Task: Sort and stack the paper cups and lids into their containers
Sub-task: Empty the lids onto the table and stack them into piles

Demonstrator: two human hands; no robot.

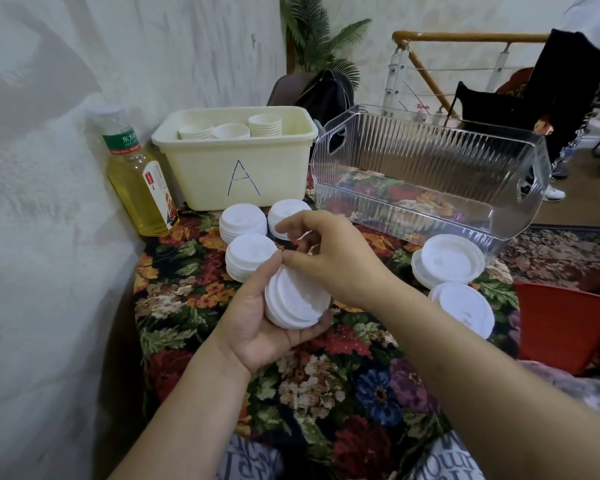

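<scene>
Cradled in the left hand [257, 322], fingers curled under it, a short lid stack [297, 299] hangs above the floral tablecloth [343, 393]; the right hand [329, 251] pinches its top edge. Best square the rims flush before carrying it to the clear bin [430, 174], past the loose lid piles [246, 254].

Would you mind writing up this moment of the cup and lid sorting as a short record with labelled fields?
left hand: cradles a small stack of white lids from below
right hand: fingers on the top edge of that stack
cream bin marked A: holds stacked paper cups
clear bin: no lids inside yet
lids near bin A: three stacks on the floral cloth
lids at right: two more piles beside the clear bin
bottle: stands left of bin A, yellow liquid
</scene>
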